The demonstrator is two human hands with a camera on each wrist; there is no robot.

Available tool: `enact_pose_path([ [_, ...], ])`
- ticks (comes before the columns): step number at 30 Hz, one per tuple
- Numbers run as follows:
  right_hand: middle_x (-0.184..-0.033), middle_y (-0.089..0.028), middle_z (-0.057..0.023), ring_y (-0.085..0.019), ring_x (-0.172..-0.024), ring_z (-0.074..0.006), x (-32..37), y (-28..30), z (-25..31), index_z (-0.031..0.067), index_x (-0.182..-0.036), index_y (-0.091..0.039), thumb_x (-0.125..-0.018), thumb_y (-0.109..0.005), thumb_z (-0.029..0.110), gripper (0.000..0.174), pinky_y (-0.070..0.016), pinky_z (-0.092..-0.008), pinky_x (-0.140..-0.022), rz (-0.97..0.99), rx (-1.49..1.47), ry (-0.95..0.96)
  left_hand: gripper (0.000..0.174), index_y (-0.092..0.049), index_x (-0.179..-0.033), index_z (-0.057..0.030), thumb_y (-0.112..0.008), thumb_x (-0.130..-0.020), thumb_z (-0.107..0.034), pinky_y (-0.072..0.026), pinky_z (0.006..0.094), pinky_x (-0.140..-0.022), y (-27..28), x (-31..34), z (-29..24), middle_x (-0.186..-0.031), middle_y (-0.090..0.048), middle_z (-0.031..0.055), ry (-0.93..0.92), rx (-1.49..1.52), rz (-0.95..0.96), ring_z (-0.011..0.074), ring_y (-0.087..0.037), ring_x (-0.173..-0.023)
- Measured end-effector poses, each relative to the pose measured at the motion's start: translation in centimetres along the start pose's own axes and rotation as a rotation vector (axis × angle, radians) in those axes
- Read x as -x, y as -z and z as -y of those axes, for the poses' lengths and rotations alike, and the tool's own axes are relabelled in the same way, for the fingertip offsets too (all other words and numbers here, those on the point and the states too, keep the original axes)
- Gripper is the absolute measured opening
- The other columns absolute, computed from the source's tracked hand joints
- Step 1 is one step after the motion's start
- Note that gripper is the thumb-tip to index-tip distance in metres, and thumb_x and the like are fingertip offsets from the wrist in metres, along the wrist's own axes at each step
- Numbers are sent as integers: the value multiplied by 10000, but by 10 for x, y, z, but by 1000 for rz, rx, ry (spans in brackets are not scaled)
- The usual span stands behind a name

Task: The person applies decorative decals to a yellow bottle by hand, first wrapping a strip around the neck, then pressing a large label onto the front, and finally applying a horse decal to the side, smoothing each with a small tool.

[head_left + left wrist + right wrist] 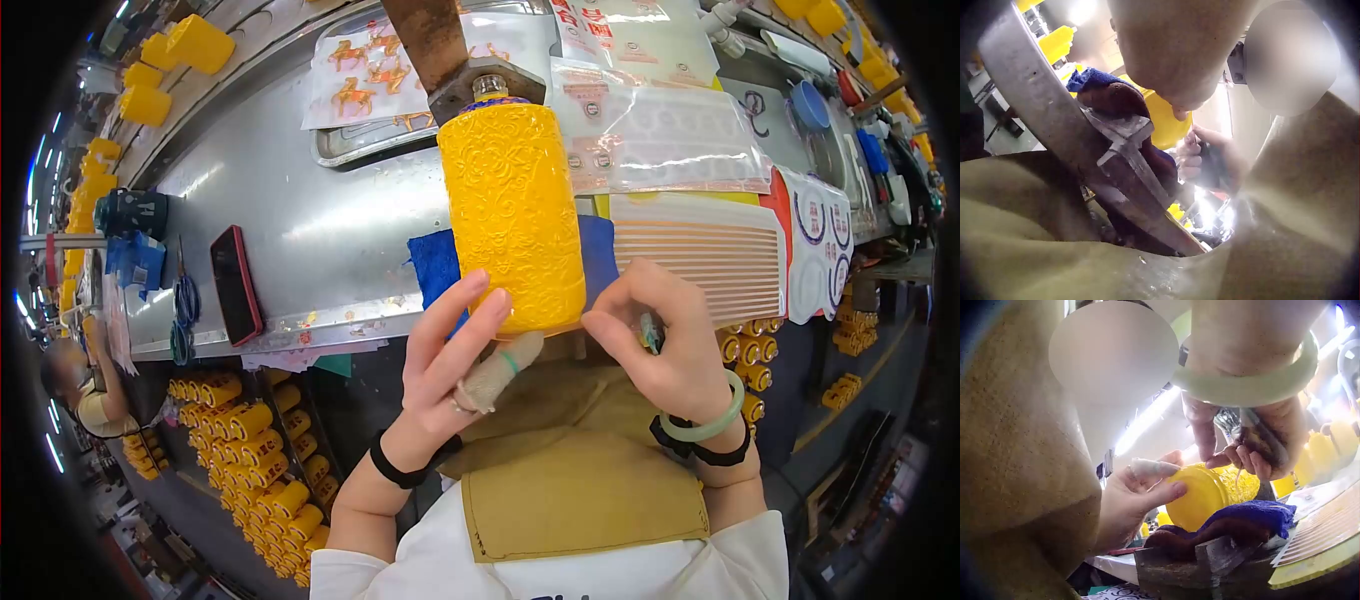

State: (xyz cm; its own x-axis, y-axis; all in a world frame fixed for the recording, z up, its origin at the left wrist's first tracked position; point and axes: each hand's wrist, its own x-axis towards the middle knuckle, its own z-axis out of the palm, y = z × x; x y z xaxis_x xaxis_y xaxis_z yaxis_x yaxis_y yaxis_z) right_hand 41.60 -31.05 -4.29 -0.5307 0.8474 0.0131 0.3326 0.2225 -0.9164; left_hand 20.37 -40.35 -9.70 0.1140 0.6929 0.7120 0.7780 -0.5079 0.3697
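Observation:
A yellow embossed bottle [512, 210] lies on its side over a blue cloth [432, 262], its clear neck [490, 86] against a metal bracket [430, 45]. My left hand [455, 370] holds the bottle's base end. Two fingers reach onto its side, and in the right wrist view the thumb [1175, 490] presses the flat base. One finger wears a pale wrap [500, 375] with a green band. At the base's right edge, my right hand [665, 335] has thumb and forefinger together. Its curled fingers hold a small silvery-teal object [650, 332]; I cannot tell its kind.
A tray [350, 150] carries a sheet of orange horse figures [365, 75]. Plastic-covered sheets [660, 130] and a striped sheet [700, 255] lie right. Left are a red-cased phone [236, 285] and scissors [185, 310]. Yellow bottles [245, 430] stand below; another person [95, 390] is far left.

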Motion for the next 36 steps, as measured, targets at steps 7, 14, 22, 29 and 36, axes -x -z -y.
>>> enact_pose_path([
  [7,-752,-569,-66,-530,-630,-176,3,9,27,12,-842,-671,-837,-775,30,105,-427,-298,-594,45,-75,-7,533,-676,-1210,77,-885,-720,71,-573,406,-1006,-2,17,-4,-1318,-633,231,375,281,-180,351,-649,-1202],
  [14,-746,-569,-67,-525,-632,-170,3,10,24,11,-827,-669,-839,-766,30,100,-416,-303,-588,38,-46,-5,476,-714,-1196,39,-849,-741,74,-597,332,-961,-1,18,4,-1235,-698,188,208,128,-95,293,-703,-1111],
  [22,-757,-600,-79,-548,-650,-185,2,5,6,-1,-837,-670,-836,-764,33,100,-444,-312,-614,-3,-23,-40,354,-739,-1141,49,-805,-793,37,-613,347,-931,5,14,3,-1234,-695,190,152,126,-23,296,-675,-1162],
  [29,-767,-614,-89,-565,-652,-200,0,2,2,2,-850,-674,-842,-762,41,97,-460,-322,-621,3,4,-31,290,-777,-1023,-79,-831,-765,45,-602,409,-928,9,-10,-1,-1271,-687,148,97,54,60,362,-686,-1113],
  [36,-776,-626,-92,-600,-663,-212,-1,0,1,4,-870,-688,-846,-769,53,98,-478,-322,-629,31,-17,-12,275,-755,-1044,-36,-807,-786,45,-618,392,-952,-6,7,0,-1200,-713,150,207,108,-111,350,-689,-1152],
])
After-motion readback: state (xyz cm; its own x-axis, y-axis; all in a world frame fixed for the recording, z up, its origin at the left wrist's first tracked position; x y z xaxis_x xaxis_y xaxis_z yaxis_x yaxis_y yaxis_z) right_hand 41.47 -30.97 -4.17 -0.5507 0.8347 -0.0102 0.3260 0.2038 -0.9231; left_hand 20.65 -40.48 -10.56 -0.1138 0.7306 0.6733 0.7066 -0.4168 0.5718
